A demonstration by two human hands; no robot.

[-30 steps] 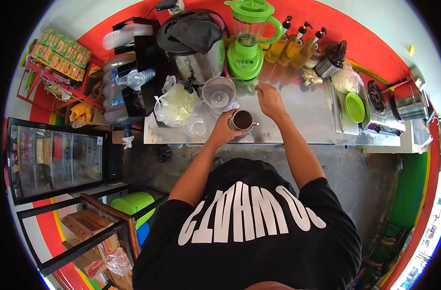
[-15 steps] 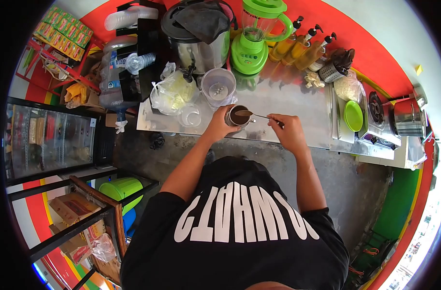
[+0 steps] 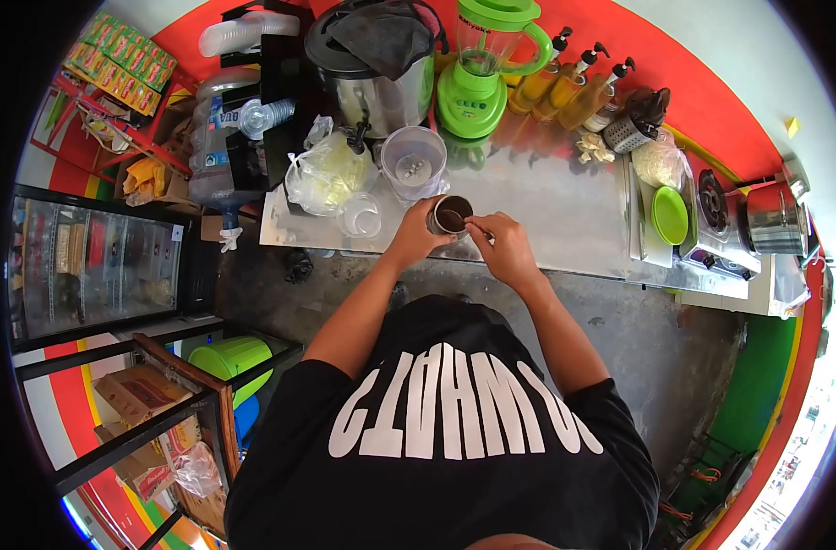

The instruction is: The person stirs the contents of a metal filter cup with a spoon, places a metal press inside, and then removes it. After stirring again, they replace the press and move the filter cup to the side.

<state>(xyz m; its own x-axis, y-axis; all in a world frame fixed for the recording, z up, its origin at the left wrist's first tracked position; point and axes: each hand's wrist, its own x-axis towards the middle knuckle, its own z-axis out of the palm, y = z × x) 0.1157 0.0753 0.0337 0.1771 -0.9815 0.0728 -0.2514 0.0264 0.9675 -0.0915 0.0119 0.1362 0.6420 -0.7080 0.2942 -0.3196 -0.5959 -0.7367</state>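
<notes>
My left hand (image 3: 416, 235) is wrapped round a small open jar (image 3: 441, 225) and tilts its mouth toward me. Dark brown contents (image 3: 452, 213) show inside it. Between the closed fingers of my right hand (image 3: 502, 246) is a spoon (image 3: 474, 223); its bowl is down inside the jar and hidden. Both hands are over the front edge of the steel counter (image 3: 564, 220). Just beyond the jar stands a clear plastic tub (image 3: 414, 149). To the left of my left hand sits a clear plastic cup (image 3: 360, 217), beside a tied plastic bag (image 3: 324, 176) with pale yellow-green contents.
A green blender (image 3: 473, 101) and a big steel pot (image 3: 372, 92) stand along the back, with several pump bottles (image 3: 557, 90) to their right. Farther right are a green plate (image 3: 669, 216) and a stove (image 3: 714, 206). A water jug (image 3: 212, 156) is at the left.
My right hand has moved left toward the jar, and the spoon's bowl, which was above the jar's mouth, is now down inside it. My left hand has hardly moved.
</notes>
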